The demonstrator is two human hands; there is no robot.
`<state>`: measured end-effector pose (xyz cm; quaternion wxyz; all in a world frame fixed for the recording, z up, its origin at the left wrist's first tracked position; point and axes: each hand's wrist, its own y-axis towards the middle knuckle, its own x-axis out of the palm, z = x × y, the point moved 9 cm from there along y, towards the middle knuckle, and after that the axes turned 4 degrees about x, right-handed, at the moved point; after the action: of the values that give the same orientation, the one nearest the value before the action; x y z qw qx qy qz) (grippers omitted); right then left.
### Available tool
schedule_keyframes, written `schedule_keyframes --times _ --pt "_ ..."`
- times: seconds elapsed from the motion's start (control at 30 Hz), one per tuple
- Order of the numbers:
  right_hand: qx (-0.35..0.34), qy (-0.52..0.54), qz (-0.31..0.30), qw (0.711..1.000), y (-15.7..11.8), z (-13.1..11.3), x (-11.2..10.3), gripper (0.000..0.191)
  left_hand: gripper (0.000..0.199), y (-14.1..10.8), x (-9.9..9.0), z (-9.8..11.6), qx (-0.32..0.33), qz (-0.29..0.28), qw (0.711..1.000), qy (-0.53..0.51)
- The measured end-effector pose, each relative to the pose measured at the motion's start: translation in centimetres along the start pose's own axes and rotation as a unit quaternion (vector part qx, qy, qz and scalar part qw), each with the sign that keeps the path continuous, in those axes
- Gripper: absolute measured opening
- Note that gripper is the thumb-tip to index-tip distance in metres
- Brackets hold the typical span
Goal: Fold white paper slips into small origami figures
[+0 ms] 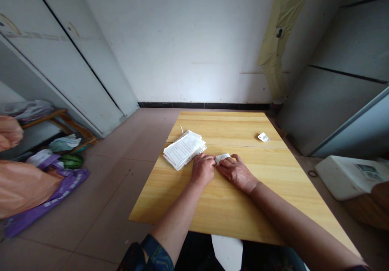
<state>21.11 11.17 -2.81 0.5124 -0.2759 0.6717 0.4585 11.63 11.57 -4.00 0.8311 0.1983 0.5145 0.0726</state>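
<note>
A small piece of printed paper, looking folded, lies on the wooden table between my hands. My right hand presses on it from the right, fingers bent and together, hiding its near part. At its left edge, my left hand has curled fingers with the tips pinching that side. Just beyond the left hand sits an uneven stack of printed papers, close to or touching the knuckles.
The wooden table stands on a tiled floor before a white wall. A small white item lies at its far right, and a thin white object behind the stack. Bags are at left; a white box stands right.
</note>
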Motion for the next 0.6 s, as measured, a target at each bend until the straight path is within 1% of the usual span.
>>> schedule_keyframes --times 0.07,0.23,0.4,0.6 --pt "0.004 0.021 0.009 1.000 -0.2 0.1 -0.1 0.022 0.026 0.0 -0.1 0.1 -0.001 0.001 1.000 0.002" --pt "0.032 0.114 0.038 0.992 -1.0 1.6 -0.4 0.024 0.019 -0.1 -0.7 0.7 -0.005 0.012 1.000 0.002" --pt "0.024 0.087 0.031 0.995 -1.5 1.4 -0.4 0.029 0.014 0.1 -0.8 0.9 -0.003 0.020 1.000 0.017" --pt "0.035 0.044 0.006 0.998 -1.2 0.7 -0.3 0.029 0.013 0.6 -0.4 0.9 -0.006 0.000 0.998 0.056"
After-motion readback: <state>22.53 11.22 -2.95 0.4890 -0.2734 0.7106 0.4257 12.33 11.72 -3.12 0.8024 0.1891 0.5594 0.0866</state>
